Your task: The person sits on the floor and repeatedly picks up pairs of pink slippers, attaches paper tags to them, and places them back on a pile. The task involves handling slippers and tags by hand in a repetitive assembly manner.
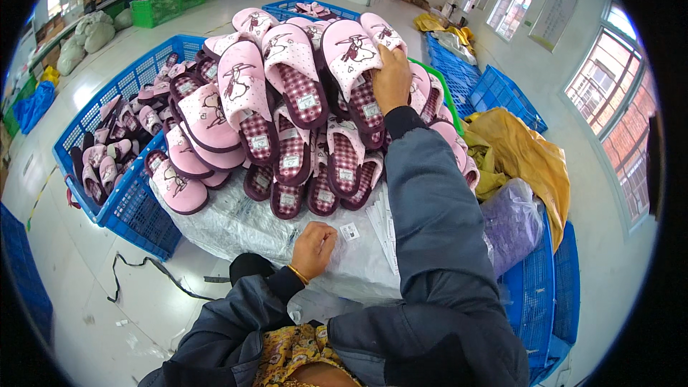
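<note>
A heap of pink slippers [242, 75] with dark plum soles and checked plaid insoles lies in front of me, each with a dark animal drawing on its upper. At the heap's upper right, my right hand [392, 80] has its fingers wrapped over the side of a pink slipper [351, 50]; the fingertips are partly hidden between it and its neighbour. Lower down, my left hand [313, 249] rests curled closed on the plastic-covered surface [222, 226]. What its fingers hold, if anything, is hidden. Beside it lies a small white printed label [349, 231].
Left stands a blue crate [136, 197] full of slippers. White paper strips [383, 229] lie by my right sleeve. Yellow cloth [527, 147] and a purple plastic bag [512, 222] hang over blue crates [541, 294] at right. A black strap [154, 264] trails across the floor.
</note>
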A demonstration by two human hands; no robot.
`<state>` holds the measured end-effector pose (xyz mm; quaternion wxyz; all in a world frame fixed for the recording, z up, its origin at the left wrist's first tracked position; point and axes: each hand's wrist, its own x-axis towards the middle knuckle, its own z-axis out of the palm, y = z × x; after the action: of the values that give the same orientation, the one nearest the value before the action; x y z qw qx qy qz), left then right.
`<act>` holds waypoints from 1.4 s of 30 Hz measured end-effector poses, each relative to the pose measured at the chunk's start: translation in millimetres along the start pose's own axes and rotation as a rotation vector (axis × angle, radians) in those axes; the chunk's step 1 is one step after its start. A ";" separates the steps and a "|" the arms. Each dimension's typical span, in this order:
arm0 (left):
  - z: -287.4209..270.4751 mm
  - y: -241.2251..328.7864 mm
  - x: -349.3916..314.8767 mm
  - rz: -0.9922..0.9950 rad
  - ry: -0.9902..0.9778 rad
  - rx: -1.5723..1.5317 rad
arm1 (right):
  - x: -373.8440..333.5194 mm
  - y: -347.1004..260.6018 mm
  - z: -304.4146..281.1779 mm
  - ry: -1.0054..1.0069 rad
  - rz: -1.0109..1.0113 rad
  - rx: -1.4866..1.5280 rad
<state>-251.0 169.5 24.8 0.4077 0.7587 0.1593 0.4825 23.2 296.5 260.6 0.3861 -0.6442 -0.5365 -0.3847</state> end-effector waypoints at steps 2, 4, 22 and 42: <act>-1.8 -1.7 0.6 -0.008 0.013 0.004 | -9.3 -10.9 -22.5 0.063 -0.032 0.032; 1.1 -6.0 0.2 -0.040 0.018 -0.020 | -25.9 -16.8 -54.0 0.086 -0.043 0.065; -12.4 37.7 -12.1 -0.037 -0.172 0.030 | -290.0 -113.3 -184.8 -0.252 0.744 0.266; -12.6 48.2 -19.7 0.152 -0.054 0.302 | -199.5 -142.5 -361.5 -0.443 0.154 1.905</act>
<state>-278.7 133.2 52.7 0.2555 0.8340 0.1608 0.4618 -172.6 -93.3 237.8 0.6590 -0.1540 -0.6392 0.3652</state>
